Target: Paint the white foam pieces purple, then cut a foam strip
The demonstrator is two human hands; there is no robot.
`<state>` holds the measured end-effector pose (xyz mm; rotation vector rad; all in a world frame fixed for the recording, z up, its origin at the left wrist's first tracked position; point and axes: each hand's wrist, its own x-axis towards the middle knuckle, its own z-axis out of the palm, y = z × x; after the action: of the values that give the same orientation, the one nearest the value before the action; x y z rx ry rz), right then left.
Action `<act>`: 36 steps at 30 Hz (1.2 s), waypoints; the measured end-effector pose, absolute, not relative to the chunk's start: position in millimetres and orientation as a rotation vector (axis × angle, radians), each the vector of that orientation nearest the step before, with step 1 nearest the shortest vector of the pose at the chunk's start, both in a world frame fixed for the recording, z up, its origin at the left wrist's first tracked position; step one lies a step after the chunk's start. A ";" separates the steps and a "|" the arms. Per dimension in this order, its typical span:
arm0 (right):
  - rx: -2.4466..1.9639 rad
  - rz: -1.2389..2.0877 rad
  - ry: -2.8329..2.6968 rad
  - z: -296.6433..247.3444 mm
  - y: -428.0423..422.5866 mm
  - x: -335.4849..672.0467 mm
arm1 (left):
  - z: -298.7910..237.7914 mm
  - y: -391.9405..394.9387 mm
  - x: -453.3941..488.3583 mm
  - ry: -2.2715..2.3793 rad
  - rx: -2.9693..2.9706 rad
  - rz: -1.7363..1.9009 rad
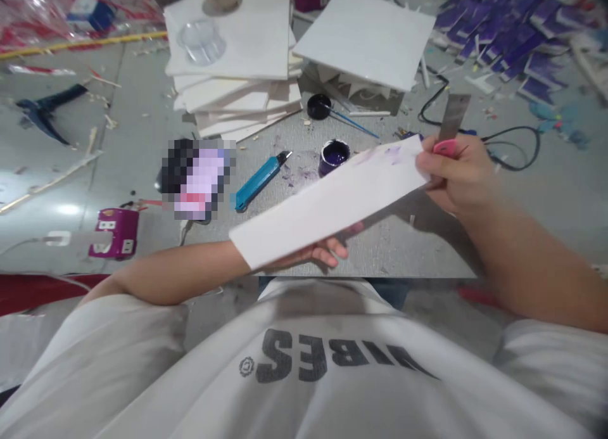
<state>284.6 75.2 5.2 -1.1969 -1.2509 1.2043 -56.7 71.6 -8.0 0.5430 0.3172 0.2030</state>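
Note:
I hold a long white strip of board [327, 204] tilted above the grey work mat [294, 154]. My left hand [323, 252] supports it from below, with only the fingertips showing past its lower edge. My right hand [456, 173] pinches its upper right end, thumb on top, near faint purple smudges. The same hand also grips a steel ruler [453, 116] and something pink [445, 148].
Beyond the strip are an open jar of purple paint [334, 156], its black lid [318, 106] and a thin brush [354, 123]. A blue utility knife [261, 180] lies to the left. White boards are stacked [237, 78] behind; purple pieces [503, 40] are piled far right; a black cable [517, 147] loops nearby.

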 end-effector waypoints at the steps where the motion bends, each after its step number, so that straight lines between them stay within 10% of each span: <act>1: -1.157 1.198 -1.239 4.2 78.6 287.1 | -9.8 70.5 -57.5 0.347 0.621 0.272; 17: -0.911 1.409 -1.643 -0.9 65.2 268.7 | -8.0 104.9 -46.5 1.011 0.842 1.766; 24: -0.757 1.435 -1.407 10.0 67.2 266.5 | 11.2 165.5 -48.4 0.812 1.370 1.780; 36: -1.228 0.268 -1.852 10.9 41.5 233.2 | -12.5 116.4 9.8 0.730 1.661 1.640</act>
<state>233.2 41.5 10.9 -1.2282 -1.8522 0.2682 9.8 116.4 -12.5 1.6605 0.7296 1.6400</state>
